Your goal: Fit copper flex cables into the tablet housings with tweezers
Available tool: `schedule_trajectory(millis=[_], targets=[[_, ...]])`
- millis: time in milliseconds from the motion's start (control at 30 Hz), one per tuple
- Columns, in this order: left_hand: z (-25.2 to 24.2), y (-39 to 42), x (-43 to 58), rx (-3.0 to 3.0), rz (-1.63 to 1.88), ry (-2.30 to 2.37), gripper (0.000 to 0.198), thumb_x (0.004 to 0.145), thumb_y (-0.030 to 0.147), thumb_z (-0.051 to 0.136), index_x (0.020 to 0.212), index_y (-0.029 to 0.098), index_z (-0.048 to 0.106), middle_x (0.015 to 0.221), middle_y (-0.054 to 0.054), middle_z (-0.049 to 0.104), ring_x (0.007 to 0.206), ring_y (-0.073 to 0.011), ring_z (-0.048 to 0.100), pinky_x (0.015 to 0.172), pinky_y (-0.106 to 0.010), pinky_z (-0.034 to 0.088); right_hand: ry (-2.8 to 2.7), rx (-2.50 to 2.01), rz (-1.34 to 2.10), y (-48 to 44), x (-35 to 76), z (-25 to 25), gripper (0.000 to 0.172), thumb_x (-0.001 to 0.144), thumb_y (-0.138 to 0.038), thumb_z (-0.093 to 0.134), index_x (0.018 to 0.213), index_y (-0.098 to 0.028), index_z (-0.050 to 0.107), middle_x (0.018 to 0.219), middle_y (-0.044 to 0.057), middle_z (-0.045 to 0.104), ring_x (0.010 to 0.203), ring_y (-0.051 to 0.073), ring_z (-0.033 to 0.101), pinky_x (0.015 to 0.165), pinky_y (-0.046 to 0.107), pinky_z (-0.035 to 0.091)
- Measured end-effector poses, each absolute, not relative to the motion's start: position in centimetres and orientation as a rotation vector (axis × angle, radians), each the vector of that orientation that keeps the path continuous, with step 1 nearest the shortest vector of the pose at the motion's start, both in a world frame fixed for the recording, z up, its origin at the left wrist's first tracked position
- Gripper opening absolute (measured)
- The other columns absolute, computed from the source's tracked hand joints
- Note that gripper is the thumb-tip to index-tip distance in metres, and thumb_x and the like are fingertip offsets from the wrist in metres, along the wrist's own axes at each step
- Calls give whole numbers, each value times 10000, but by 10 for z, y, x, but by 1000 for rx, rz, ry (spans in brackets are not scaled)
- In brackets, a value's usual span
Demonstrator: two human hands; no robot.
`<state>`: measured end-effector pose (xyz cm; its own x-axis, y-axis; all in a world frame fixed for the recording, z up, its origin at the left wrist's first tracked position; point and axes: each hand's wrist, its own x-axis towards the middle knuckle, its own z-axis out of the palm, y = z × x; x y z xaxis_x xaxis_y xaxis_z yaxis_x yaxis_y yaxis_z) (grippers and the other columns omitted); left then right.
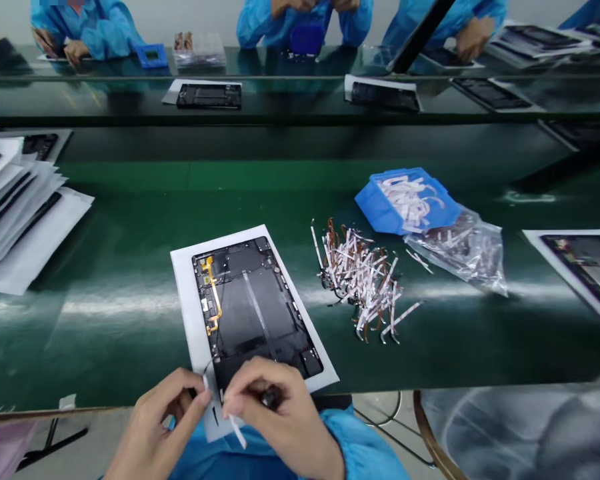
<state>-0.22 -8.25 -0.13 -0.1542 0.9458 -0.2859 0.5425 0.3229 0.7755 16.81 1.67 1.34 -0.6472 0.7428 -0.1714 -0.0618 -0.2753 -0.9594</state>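
A tablet chassis, black inside with an orange flex cable along its left side, lies on a white sheet at the table's front edge. At its lower left corner, my left hand pinches a thin strip with a dark curved end. Just to the right, my right hand is closed, thumb and forefinger on a white strip that hangs below them. A black, round-ended tool sits in the same hand; most of it is hidden by the fingers.
Right of the chassis lies a pile of white and brown strips. Beyond it are a blue bin of strips and a clear plastic bag. White-sheeted units are stacked left; another chassis lies right. Co-workers in blue sit across.
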Motion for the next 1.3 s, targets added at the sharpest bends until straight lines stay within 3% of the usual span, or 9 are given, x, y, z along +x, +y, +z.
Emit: schedule_trajectory(millis=[133,367,600,733,1000,1167,1300], targets=[[-4,-79,-5,1209,740,1851,233,904,430,579,871,214,659,586,33,566,492,-114,532,469,-183,444,-1474,-994,1880,19,176,10,54,837,-222,695,831,-217,748,758,-11,729,693,134,684,649,194,531],[-10,-71,-4,1145,857,1928,268,861,449,635,860,191,706,565,24,582,460,-98,493,430,-179,401,-1662,-1126,1695,14,167,-4,311,813,-126,685,1070,-295,734,855,-51,749,740,123,692,733,185,533],[-12,-69,-6,1402,889,1854,147,884,311,629,892,206,732,580,32,562,472,-91,488,447,-175,420,-1757,-1144,1622,17,164,-1,175,816,-150,715,941,-268,749,861,-54,765,814,140,710,776,190,508],[-7,-65,-2,1590,927,1784,142,886,206,630,981,240,731,726,14,667,564,-101,601,508,-166,471,-1841,-1205,1622,19,165,1,88,841,-165,698,842,-250,722,811,-58,740,821,148,686,723,192,479],[0,-62,-3,1876,977,1637,324,890,77,595,1179,216,637,934,-55,716,730,-122,682,654,-163,540,-1883,-1052,1572,14,169,-1,234,835,-8,605,867,-234,655,777,-63,683,745,106,640,750,172,431],[4,-60,4,1869,995,1706,199,914,139,591,1093,217,628,788,-1,680,575,-84,622,580,-134,513,-1849,-988,1472,10,170,-3,239,814,11,552,848,-217,616,798,-36,671,730,108,627,702,169,430],[5,-59,4,1901,967,1684,251,923,129,571,1154,216,615,823,-11,671,639,-92,651,641,-135,534,-1837,-970,1447,11,169,-5,226,843,-19,535,896,-225,613,840,-26,686,754,113,639,721,174,441]])
